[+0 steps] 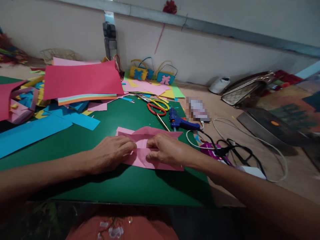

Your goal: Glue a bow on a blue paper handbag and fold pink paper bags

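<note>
A piece of pink paper [140, 161] lies on the green board [105, 188], with folded layers standing up along its far side. My left hand [110, 153] grips its left part, fingers curled over the fold. On the other side, my right hand [166, 148] pinches the paper between thumb and bent fingers near the middle. Part of the fold is hidden beneath both hands. Just beyond the paper are scissors with red and yellow handles [158, 107] and a blue glue gun [183, 123].
Coloured sheets [82, 80] are stacked at the back left, with blue strips [37, 128] in front. Small paper bags [165, 78] stand by the wall. On the right lie a blurred phone [198, 108], tangled cables [235, 146], a purple object [208, 150] and a handbag [247, 90].
</note>
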`<state>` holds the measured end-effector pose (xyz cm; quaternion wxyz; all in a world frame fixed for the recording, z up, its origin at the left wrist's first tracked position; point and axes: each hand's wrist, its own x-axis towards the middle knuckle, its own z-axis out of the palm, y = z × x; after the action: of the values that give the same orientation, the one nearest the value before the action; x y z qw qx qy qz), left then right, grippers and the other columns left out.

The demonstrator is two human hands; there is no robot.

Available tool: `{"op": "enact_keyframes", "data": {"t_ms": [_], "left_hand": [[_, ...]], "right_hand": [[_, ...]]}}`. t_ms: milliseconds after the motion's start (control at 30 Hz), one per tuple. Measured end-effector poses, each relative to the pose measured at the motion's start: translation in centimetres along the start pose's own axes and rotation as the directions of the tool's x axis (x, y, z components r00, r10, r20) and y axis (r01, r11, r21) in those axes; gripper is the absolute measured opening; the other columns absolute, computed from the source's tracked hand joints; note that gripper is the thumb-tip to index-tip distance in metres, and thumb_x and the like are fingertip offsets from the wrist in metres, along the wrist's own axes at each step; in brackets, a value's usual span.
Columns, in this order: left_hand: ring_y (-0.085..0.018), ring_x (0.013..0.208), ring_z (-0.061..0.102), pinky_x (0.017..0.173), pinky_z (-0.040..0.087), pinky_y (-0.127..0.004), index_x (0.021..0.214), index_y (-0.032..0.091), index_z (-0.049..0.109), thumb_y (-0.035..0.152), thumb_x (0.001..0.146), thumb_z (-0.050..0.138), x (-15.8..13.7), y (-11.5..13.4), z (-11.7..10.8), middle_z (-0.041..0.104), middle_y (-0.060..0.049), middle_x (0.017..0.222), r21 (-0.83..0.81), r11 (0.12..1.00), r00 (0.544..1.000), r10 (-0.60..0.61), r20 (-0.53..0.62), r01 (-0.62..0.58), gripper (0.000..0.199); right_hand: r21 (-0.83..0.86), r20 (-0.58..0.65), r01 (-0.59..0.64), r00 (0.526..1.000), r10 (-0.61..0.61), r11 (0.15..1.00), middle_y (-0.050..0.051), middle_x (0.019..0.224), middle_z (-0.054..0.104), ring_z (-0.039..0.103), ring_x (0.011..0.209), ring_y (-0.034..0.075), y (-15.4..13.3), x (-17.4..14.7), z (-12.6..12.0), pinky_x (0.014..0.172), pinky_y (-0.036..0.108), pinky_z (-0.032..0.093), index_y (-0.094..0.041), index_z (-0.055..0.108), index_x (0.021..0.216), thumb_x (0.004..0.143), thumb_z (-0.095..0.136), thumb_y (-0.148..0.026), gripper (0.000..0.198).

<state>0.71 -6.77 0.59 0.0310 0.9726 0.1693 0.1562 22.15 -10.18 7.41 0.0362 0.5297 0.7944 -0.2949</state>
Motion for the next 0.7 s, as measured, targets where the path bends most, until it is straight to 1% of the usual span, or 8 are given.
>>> {"op": "enact_keyframes", "data": {"t_ms": [133,200,333,500,600,700], "left_hand": [[-0.017,0.076,0.055,0.063,0.041,-0.028,0.083,0.017,0.059,0.014,0.093,0.033,-0.3,0.1,-0.5,0.063,-0.007,0.092,0.003,0.998,0.998,0.06,0.009,-0.06,0.027],[-0.018,0.077,0.053,0.066,0.041,-0.029,0.079,0.018,0.06,0.019,0.093,0.037,-0.4,0.2,-0.9,0.061,-0.008,0.095,-0.024,0.997,0.997,0.073,0.018,-0.072,0.028],[-0.02,0.085,0.052,0.071,0.041,-0.032,0.083,0.02,0.063,0.031,0.092,0.045,-0.7,0.4,-1.4,0.059,-0.009,0.103,-0.084,0.995,0.997,0.064,0.038,-0.061,0.023],[-0.02,0.081,0.05,0.068,0.04,-0.032,0.082,0.02,0.063,0.03,0.094,0.042,-0.9,0.3,-1.1,0.06,-0.009,0.103,-0.08,0.995,0.999,0.052,0.0,-0.052,0.027],[-0.02,0.08,0.05,0.066,0.039,-0.032,0.08,0.02,0.063,0.029,0.094,0.042,-0.8,0.3,-1.0,0.061,-0.009,0.102,-0.077,0.995,0.998,0.062,-0.016,-0.063,0.027],[-0.02,0.081,0.05,0.068,0.04,-0.031,0.079,0.02,0.064,0.029,0.094,0.043,-0.9,0.4,-1.0,0.06,-0.009,0.104,-0.076,0.995,0.998,0.06,-0.033,-0.063,0.026]], "right_hand": [[0.083,0.098,-0.039,0.995,0.03,0.996,-0.007,0.056,0.038,0.035,0.05,0.008,0.2,0.6,-0.5,0.046,0.025,0.02,-0.019,0.042,0.06,0.073,0.054,-0.019,0.017],[0.101,0.144,-0.059,0.989,0.044,0.993,-0.007,0.055,0.037,0.035,0.051,0.008,0.3,0.8,-0.7,0.046,0.025,0.02,-0.019,0.043,0.06,0.072,0.056,-0.022,0.018],[0.079,0.18,-0.058,0.983,0.043,0.995,-0.008,0.053,0.031,0.03,0.05,0.007,0.0,1.2,-1.0,0.047,0.026,0.018,-0.019,0.036,0.056,0.07,0.059,-0.022,0.027],[0.05,0.209,-0.075,0.976,0.062,0.996,-0.008,0.051,0.027,0.028,0.048,0.007,-0.2,1.5,-0.9,0.047,0.026,0.016,-0.02,0.034,0.056,0.07,0.057,-0.022,0.028],[0.072,0.222,-0.045,0.975,0.028,0.996,-0.008,0.051,0.027,0.026,0.048,0.007,0.1,1.7,-0.7,0.047,0.027,0.015,-0.02,0.033,0.055,0.072,0.051,-0.02,0.025],[0.076,0.211,-0.003,0.977,-0.013,0.997,-0.007,0.052,0.028,0.025,0.048,0.007,0.4,1.9,-0.6,0.047,0.027,0.016,-0.02,0.032,0.053,0.073,0.048,-0.018,0.025]]}}
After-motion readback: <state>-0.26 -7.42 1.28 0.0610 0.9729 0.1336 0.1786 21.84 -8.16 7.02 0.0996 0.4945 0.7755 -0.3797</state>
